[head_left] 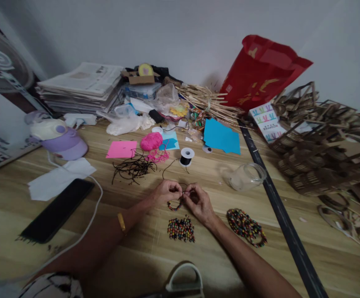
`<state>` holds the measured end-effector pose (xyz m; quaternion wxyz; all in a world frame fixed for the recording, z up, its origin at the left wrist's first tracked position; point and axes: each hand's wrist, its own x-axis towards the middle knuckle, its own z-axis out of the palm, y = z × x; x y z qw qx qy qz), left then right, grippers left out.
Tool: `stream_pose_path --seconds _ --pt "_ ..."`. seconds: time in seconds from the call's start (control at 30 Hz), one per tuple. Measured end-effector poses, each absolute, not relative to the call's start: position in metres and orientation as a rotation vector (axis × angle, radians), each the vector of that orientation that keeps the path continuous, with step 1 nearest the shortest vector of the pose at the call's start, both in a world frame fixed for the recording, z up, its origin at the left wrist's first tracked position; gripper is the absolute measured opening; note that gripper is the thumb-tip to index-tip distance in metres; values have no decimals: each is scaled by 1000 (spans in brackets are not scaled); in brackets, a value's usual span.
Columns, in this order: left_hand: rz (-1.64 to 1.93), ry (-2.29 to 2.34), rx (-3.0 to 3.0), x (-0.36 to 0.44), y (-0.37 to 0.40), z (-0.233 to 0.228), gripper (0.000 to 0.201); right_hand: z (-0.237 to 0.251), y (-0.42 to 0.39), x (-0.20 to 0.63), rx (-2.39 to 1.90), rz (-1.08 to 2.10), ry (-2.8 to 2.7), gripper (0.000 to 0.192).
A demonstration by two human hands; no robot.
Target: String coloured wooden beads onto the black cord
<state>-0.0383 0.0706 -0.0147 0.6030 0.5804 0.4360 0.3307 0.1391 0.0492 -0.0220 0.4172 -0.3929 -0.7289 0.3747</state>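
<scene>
Fig.: L hand [167, 191] & R hand [198, 202] meet at centre, fingers pinched narrow on black cord [184, 192] so the beaded loop [174, 205] hangs between them; loose beads [181, 229] at 6 o'clock, within reach; spool [187, 156] at 12 o'clock on the tabletop [291, 265].

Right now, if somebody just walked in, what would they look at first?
Probably the big red bag standing against the wall at the back right. Then the two hands, left hand and right hand, pinching a short string of coloured beads mid-table, with the loose bead pile just below them.
</scene>
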Motion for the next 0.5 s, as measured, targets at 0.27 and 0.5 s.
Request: stream_pose_path --seconds 0.27,0.5 --pt "806 998 1228 -39 68 -11 15 -16 49 138 -773 584 -2056 10" --pt "876 992 1148 -31 63 -12 18 -20 46 139 -844 433 -2191 8"
